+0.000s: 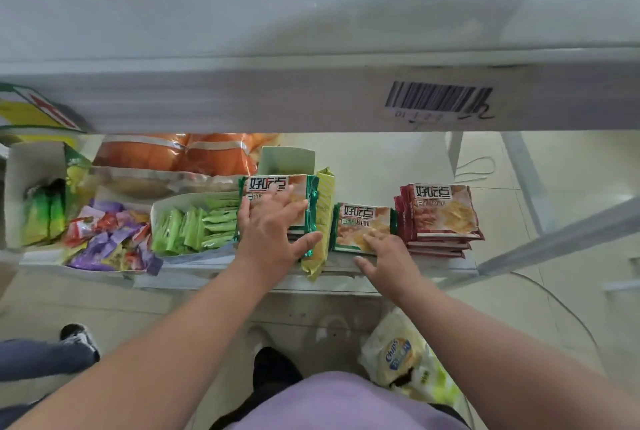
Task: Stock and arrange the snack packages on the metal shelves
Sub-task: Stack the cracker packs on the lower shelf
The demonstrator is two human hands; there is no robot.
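Green-edged foil biscuit packets in a stack lie under the left hand, whose fingers are spread flat on top. Just right of that hand a yellow-green pouch stands on edge. The right hand rests with relaxed fingers on a single green-edged packet; beyond it sits a red-edged packet stack on the white metal shelf.

A white cord lies on the tiled floor.
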